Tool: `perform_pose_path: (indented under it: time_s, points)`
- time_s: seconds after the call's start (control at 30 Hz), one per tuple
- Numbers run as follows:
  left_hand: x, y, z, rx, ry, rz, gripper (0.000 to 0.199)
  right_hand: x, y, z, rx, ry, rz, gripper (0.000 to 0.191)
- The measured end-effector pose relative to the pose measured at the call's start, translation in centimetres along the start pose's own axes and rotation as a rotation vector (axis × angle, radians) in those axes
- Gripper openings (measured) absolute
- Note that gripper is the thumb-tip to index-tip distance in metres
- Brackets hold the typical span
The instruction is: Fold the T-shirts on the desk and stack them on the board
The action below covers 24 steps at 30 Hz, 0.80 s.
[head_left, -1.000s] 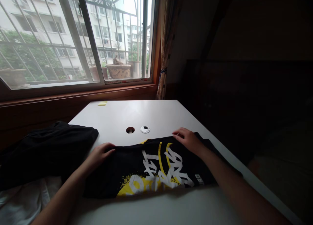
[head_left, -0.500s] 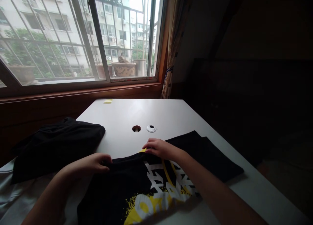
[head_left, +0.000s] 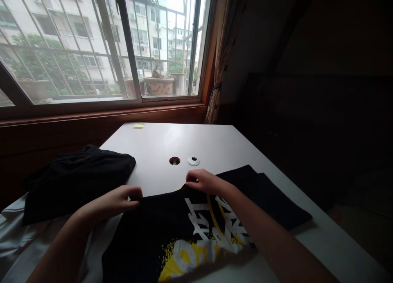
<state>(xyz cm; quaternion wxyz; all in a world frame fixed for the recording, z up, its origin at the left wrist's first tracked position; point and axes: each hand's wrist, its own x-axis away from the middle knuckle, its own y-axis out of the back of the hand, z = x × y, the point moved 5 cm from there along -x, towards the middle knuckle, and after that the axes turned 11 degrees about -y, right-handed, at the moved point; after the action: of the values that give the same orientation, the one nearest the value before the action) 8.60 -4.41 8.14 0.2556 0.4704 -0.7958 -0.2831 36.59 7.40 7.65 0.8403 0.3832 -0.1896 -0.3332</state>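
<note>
- Your black printed garment (head_left: 147, 234) lies across the near part of the counter (head_left: 153, 139), right of the dark cloth pile (head_left: 80, 168).
- You seem to be gathering its far edge: your left hand (head_left: 125, 199) and right hand (head_left: 201, 181) each pinch that edge, 2 narrow grips.
- The next move likely calls for an even pull between both grips, keeping the edge straight.

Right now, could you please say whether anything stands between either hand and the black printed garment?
Nothing visible does: the left hand and right hand both grip the black printed garment at its far edge. The plain dark cloth lies to the left.
</note>
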Motion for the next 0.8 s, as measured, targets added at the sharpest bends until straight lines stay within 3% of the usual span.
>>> perform_pose_path:
  time_s: [0.23,0.4,0.57,0.8]
  points:
    - [-1.6,-0.8,3.1,-0.129,0.039,-0.049,0.026,-1.3,-2.2,-1.3,0.051,-0.006,-0.142,0.012]
    - [-1.1,-0.5,2.3,-0.119,0.048,-0.075,0.027,0.5,-1.3,-3.1,0.061,-0.024,-0.177,0.027]
    - [-0.4,-0.2,0.9,-0.069,0.099,-0.059,0.027,4.1,2.7,-8.5,0.066,-0.158,-0.176,0.035]
    - [-0.1,0.0,1.4,-0.17,0.107,-0.063,0.034,11.0,10.3,-19.4,0.202,-0.432,-0.277,0.03]
